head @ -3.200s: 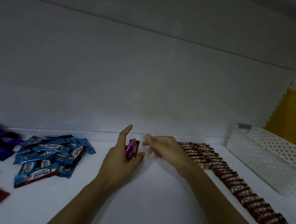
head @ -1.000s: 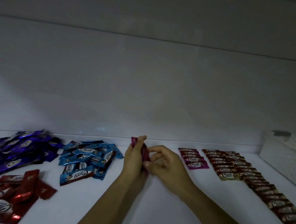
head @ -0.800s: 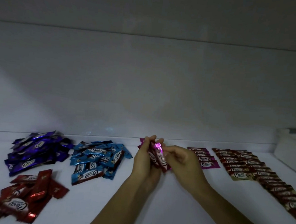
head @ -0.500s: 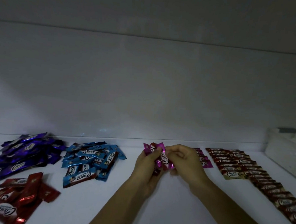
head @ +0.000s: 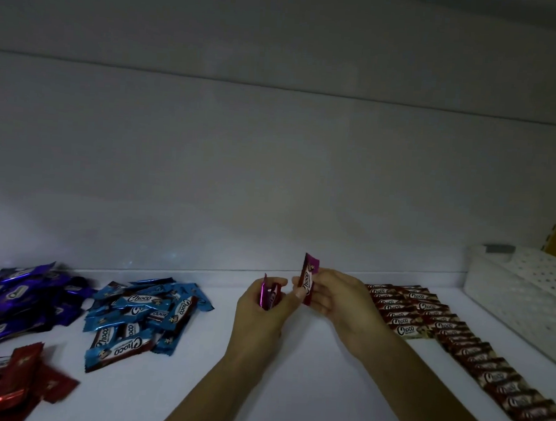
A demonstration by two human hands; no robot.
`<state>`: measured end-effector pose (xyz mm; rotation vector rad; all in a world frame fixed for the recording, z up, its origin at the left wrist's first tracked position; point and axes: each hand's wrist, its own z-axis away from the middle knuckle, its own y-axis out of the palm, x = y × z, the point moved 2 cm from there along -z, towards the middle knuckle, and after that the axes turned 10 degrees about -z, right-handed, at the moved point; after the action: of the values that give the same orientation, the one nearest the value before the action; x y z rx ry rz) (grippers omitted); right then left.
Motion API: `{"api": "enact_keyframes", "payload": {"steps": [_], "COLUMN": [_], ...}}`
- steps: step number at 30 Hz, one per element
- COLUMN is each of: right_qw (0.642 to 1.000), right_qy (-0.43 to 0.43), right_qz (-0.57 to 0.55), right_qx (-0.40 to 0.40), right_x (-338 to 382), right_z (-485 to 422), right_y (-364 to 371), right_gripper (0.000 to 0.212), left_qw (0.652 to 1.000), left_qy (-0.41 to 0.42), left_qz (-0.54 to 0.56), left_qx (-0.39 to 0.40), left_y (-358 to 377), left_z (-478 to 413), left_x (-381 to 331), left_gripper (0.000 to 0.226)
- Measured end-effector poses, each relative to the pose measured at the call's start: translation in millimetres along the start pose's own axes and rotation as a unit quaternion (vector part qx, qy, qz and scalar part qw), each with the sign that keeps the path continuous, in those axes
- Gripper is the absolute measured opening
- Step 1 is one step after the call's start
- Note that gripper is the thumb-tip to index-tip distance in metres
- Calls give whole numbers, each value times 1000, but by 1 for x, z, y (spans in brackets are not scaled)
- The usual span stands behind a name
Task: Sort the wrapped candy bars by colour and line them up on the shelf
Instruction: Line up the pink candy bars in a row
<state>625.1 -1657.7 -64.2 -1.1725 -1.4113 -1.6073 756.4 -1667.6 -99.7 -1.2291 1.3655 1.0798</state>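
The magenta candy bar [head: 308, 282] stands on end just right of the frame's centre, pinched between the thumb and fingers of the right hand [head: 339, 303] and lifted clear of the white shelf [head: 308, 384]. Close to its left, the left hand [head: 258, 316] is curled round a small bunch of magenta bars [head: 269, 295].

To me this looks like dealing one bar off the bunch for lining up. The next move should carry it right to the short row [head: 391, 310] beside that hand and lay it flat and square with its neighbours. The long brown row [head: 488, 373] runs to the lower right, below the perforated basket [head: 525, 290]. At left, the blue pile [head: 146, 313], purple pile [head: 14, 298] and red pile [head: 9, 379] lie loose.
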Motion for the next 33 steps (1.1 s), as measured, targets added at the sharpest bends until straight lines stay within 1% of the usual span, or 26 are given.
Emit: {"api": "enact_keyframes", "payload": {"steps": [2,5,6,7,8,9,10,11,12,13,14,15,17,18,19,20,21,22,25,27,29,31,33], "right_qw": [999,998,999,999,990,957,898,833,790,769,763,766,800,818,826,820,805,792,775,755,735,722,717], "right_qy": [27,59,43,1,-74,-169,-255,-314,-336,-333,-321,-301,-246,-217,-196,-180,-158,-127,-38,-33,-62,-94,-107], "right_qz": [-27,-37,-15,32,116,233,356,448,503,535,551,556,534,520,521,540,570,596,628,653,674,684,688], "right_qx": [-2,10,13,15,16,26,51,80,101,110,112,115,124,112,87,58,36,28,49,52,45,38,35], "right_x": [-4,-9,-9,-6,-1,6,14,20,24,27,28,28,33,39,45,52,58,60,50,42,38,35,33], "right_z": [-1,-1,0,1,2,4,6,6,6,5,4,3,2,0,-3,-6,-8,-8,-10,-12,-16,-19,-20], "right_y": [1,3,4,4,2,0,-2,-3,-4,-6,-8,-10,-16,-24,-34,-46,-58,-68,-79,-79,-78,-77,-78], "right_gripper": [12,8,9,13,20,27,31,29,24,19,16,15,11,10,10,9,7,6,6,7,7,6,5], "left_qw": [1000,1000,1000,1000,999,997,993,990,988,986,985,984,985,986,986,985,983,982,987,989,992,993,994], "left_qy": [13,12,11,15,31,54,80,98,109,115,120,122,118,109,99,89,81,72,42,21,23,34,44], "left_qz": [7,13,10,2,-19,-49,-78,-97,-107,-115,-121,-127,-128,-125,-131,-147,-165,-176,-154,-141,-124,-108,-99], "left_qx": [5,0,-9,-20,-31,-38,-40,-40,-35,-29,-18,-6,6,0,-11,-19,-19,-15,-15,-21,-24,-25,-28], "left_y": [-3,-5,-5,-5,-7,-8,-10,-11,-12,-12,-11,-9,-6,-5,-5,-5,-5,-4,-3,-4,-4,-3,-3], "left_z": [0,0,-1,-1,-2,-2,-3,-3,-2,-2,-2,0,2,3,3,4,5,6,4,1,0,0,0], "left_x": [-3,-4,-3,-3,-3,-5,-7,-8,-9,-9,-9,-9,-7,-6,-5,-3,-2,-1,1,4,5,7,7], "left_gripper": [32,3,6,8,9,10,10,10,10,10,10,11,11,11,11,12,15,20,32,36,36,31,20]}}
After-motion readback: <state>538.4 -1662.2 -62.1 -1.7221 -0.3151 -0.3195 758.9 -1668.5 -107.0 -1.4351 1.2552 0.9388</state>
